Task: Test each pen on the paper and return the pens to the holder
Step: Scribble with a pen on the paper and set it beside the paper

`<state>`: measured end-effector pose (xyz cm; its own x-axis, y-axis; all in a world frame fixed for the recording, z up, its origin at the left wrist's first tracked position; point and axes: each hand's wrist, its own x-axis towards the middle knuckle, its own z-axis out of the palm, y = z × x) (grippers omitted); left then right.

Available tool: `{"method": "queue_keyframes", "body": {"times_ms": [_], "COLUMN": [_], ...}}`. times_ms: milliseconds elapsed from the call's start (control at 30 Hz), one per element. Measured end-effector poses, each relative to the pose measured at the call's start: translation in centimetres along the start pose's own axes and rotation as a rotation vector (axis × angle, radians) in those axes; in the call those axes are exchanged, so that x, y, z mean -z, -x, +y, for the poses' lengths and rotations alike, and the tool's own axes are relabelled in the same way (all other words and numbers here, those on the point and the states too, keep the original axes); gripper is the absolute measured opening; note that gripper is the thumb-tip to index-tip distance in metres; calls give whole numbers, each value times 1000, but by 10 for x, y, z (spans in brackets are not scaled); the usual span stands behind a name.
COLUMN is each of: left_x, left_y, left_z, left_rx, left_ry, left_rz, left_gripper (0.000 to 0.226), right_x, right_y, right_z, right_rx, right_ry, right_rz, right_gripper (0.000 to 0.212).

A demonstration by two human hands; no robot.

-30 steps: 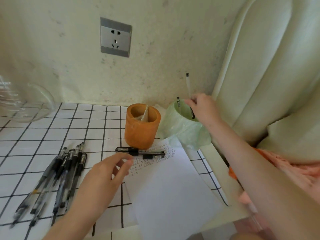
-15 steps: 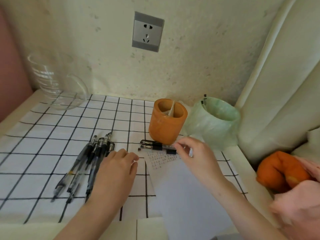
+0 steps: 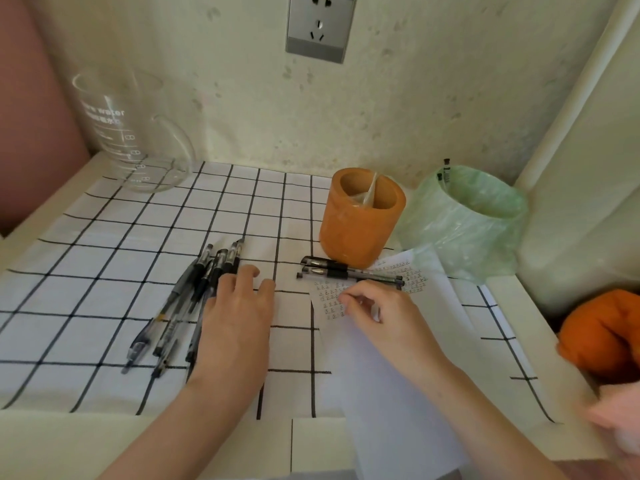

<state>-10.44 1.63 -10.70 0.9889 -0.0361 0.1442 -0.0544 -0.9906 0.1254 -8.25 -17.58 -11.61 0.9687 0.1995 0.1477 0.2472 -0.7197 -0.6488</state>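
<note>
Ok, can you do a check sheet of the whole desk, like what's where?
Surface: white cloth with a black grid over a pale table.
Job's things: pile of pens on the cloth at left; two pens side by side before the orange holder, ends over the paper, which bears test marks; pen ends poke from the green bag-lined pot.
Clutter: glass jug back left; orange cloth at right edge.
Hands: left hand flat, resting on the pile; right hand curled on the paper below the two pens, grip unclear.
Cables: nothing seen.
Surroundings: wall socket, nothing plugged in; pale cushion at right.
</note>
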Motion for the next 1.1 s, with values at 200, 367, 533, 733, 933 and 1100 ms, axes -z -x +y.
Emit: {"method": "queue_keyframes", "body": {"times_ms": [200,367,533,733,933,1100], "left_x": [-12,-4,13,13,6,3], "left_y": [-3,-5,3,2,3,4], "left_z": [-7,3,23,22,19,24], "left_rx": [-59,-116,-113,-115,-332,-274], "left_ry": [210,661,1124,1099,843,901], "left_rz": [88,210,143,156,-24,-87], "left_gripper": [59,34,28,18,41,28], "right_x": [-2,-5,-17,-10,2,6], "right_y": [-2,-1,-1,0,-3,-5], "right_z": [-2,-11,-17,-18,-30,-29], "right_rx": [44,172,320,192,25,-11], "right_ry": [-6,-67,-64,-304,-768,-784], "right_rz": [10,-74,-76,13,-110,-144], "right_gripper": [11,46,40,15,11,10]}}
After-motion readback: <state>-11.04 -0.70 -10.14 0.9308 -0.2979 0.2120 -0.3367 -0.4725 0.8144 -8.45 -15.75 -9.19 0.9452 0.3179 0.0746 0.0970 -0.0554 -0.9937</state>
